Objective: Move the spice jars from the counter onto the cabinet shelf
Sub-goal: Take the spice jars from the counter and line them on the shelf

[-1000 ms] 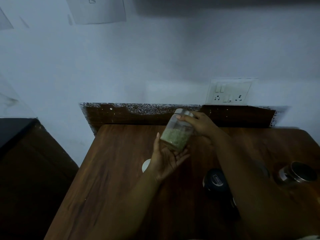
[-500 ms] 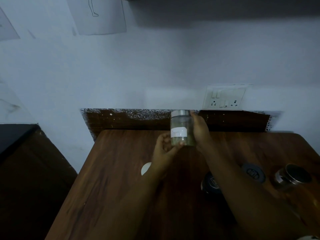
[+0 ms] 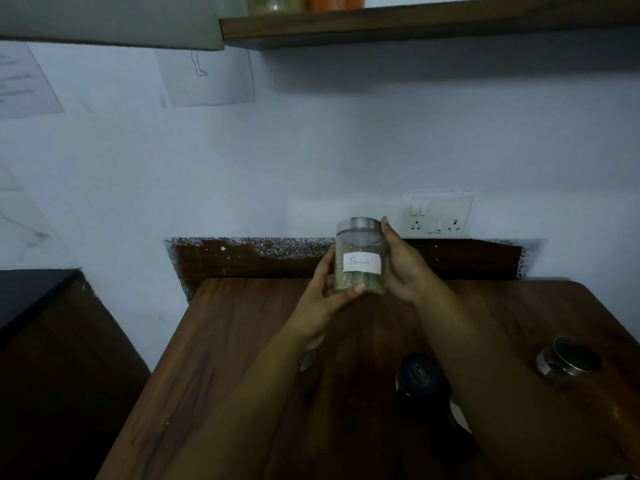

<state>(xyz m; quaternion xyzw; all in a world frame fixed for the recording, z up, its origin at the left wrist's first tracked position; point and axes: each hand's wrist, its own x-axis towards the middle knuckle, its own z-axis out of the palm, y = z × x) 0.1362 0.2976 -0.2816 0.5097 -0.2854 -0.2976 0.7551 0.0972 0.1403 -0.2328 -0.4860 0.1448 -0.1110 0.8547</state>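
We hold the fennel jar (image 3: 360, 259) upright above the surface (image 3: 242, 341), left hand (image 3: 323, 299) and right hand (image 3: 401, 268) both closed around it. Lifting toward the shelf (image 3: 415, 26) at 12 o'clock, smooth glass could slip.

home kitchen | wooden counter (image 3: 242, 358) | wall socket (image 3: 436, 213) | shelf (image 3: 415, 24) holding jars (image 3: 277, 2)

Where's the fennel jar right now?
Head view, centre: the fennel jar is held upright between left hand and right hand, above the counter, below the shelf.
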